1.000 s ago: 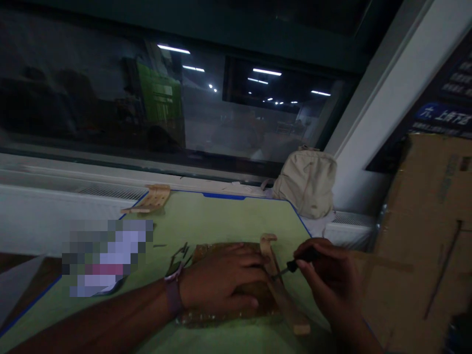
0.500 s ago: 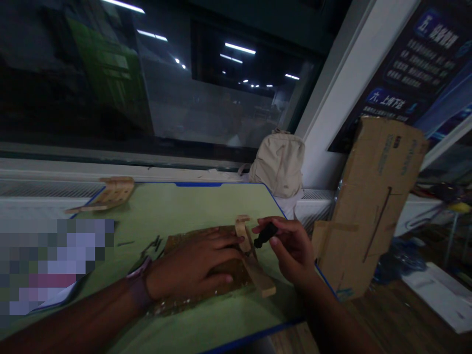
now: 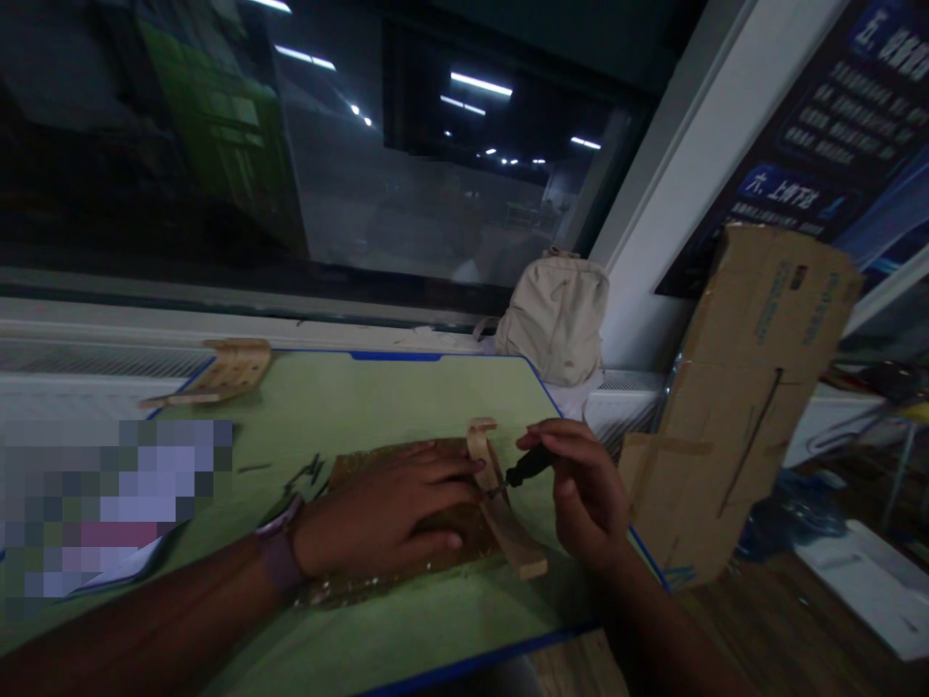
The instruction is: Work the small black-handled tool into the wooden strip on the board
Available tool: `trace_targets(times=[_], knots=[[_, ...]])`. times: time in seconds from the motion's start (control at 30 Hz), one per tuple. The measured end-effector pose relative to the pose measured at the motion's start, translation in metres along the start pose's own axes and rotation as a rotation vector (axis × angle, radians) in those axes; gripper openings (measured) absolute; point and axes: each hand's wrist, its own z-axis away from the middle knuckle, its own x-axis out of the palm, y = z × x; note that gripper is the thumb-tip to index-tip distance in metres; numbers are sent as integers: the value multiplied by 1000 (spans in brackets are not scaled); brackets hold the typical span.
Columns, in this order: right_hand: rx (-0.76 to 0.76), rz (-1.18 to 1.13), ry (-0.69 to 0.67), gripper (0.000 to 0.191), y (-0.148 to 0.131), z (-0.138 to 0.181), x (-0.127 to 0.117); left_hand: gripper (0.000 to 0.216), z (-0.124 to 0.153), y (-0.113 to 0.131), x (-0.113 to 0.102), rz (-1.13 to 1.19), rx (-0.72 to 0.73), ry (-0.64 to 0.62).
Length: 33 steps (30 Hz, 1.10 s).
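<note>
My left hand (image 3: 384, 513) lies flat with fingers stretched over a brown board (image 3: 428, 557), its fingertips touching a curved wooden piece (image 3: 517, 540). That piece has a hooked far end and rests across the board's right side. In my right hand (image 3: 591, 484) is a screwdriver (image 3: 532, 465) with a black handle, gripped by the fingers and tilted down to the left. Its thin tip reaches the wooden piece near my left fingertips; the exact contact is too small to make out.
The green table (image 3: 348, 392) has a blue edge. Several small dark metal pieces (image 3: 309, 471) lie left of the board. Another bent wooden piece (image 3: 230, 373) sits at the far left corner. A beige backpack (image 3: 557, 315) and a large cardboard sheet (image 3: 762, 387) stand beyond.
The screwdriver has tipped to a flatter angle, and my right fingers have shifted on its handle. My left hand stays on the board. The view has moved slightly.
</note>
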Motion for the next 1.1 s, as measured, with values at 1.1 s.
trace_targets(times=[1.1], knots=[[71, 77, -67, 37, -5, 0, -8, 43, -2, -3, 6, 25, 28, 62]])
